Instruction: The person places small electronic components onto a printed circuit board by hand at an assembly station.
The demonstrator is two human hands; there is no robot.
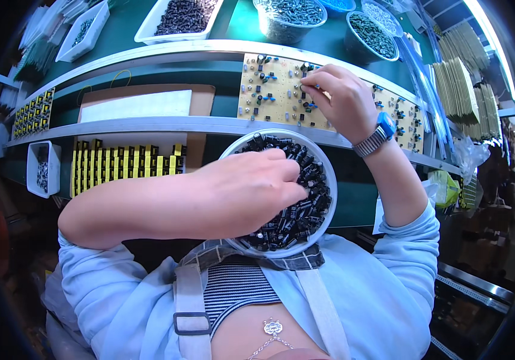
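Note:
A round white tub (pixel 330 201) of black cylindrical capacitors (pixel 305 219) sits against my lap. Over the tub is my left hand (pixel 257 189), its fingers curled together above the capacitors. Whatever those fingers may hold is hidden. Farther off to the right, my right hand (pixel 344 99) reaches to a tan circuit board panel (pixel 250 81) studded with small parts. Thumb and forefinger are pinched close to the board's surface. Too small to make out is anything between them. The panel rests across two metal rails (pixel 221 49), and part of it lies behind my right hand and wrist.
Rows of yellow-and-black parts (pixel 128 163) stand left of the tub, beside a small white bin (pixel 31 168). Behind the rails are a white tray (pixel 143 38) of dark parts and several round tubs (pixel 353 45). Stacked boards (pixel 457 90) stand at right.

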